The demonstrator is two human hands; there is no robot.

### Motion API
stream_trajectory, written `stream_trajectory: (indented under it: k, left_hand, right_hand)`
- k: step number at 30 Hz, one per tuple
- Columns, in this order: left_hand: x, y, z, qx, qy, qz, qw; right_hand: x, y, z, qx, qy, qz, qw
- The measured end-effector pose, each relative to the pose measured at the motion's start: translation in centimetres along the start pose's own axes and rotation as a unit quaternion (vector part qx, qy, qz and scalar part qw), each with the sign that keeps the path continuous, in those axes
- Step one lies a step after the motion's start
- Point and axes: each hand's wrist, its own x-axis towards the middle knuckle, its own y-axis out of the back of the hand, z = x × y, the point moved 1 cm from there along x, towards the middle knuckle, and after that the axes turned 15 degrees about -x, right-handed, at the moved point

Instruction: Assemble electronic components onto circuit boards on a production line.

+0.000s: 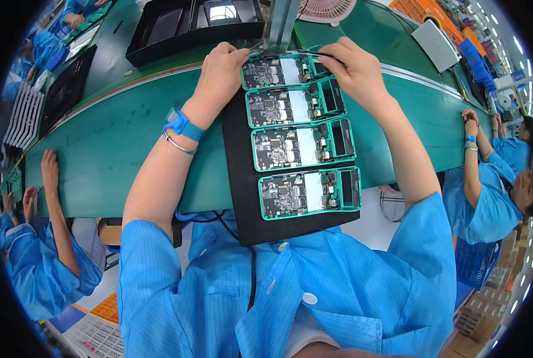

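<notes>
Several open green device housings lie in a column on a black mat (242, 197). Each shows a dark circuit board, a pale silver panel and an open frame at its right end. At the farthest housing (270, 73), my left hand (219, 71) is closed at the upper left corner, its fingertips pinched; what they hold, if anything, is too small to make out. My right hand (357, 70) pinches a thin dark tool (326, 56), tweezers-like, over that housing's upper right corner. Nearest me lies another housing (309, 194), untouched. My left wrist wears a blue strap (183, 124) and a bangle.
A metal post (280, 24) rises just beyond the farthest housing. A metal rail crosses the green bench (207, 161). Behind it stand a black tray (195, 36) and a pink fan (327, 9). Co-workers sit on both sides, one hand (50, 170) resting at left.
</notes>
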Motion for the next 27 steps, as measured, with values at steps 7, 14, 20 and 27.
stream_trajectory:
  k: [7,14,20,27]
  left_hand:
    - [0.4,-0.4,0.4,0.007,-0.032,0.022,0.999]
    - [0.4,0.1,0.4,-0.022,-0.028,0.037,0.999]
    - [0.6,0.6,0.3,-0.001,-0.047,0.005,0.999]
    - [0.8,0.8,0.4,0.024,-0.073,-0.004,0.997]
  right_hand:
    - [4.0,-3.4,0.5,-0.042,0.067,-0.046,0.996]
    - [6.2,-4.9,-0.5,-0.058,0.072,-0.084,0.992]
    - [7.0,-6.2,-0.8,-0.083,0.084,-0.112,0.987]
    - [6.9,-6.6,-1.1,-0.105,0.093,-0.121,0.983]
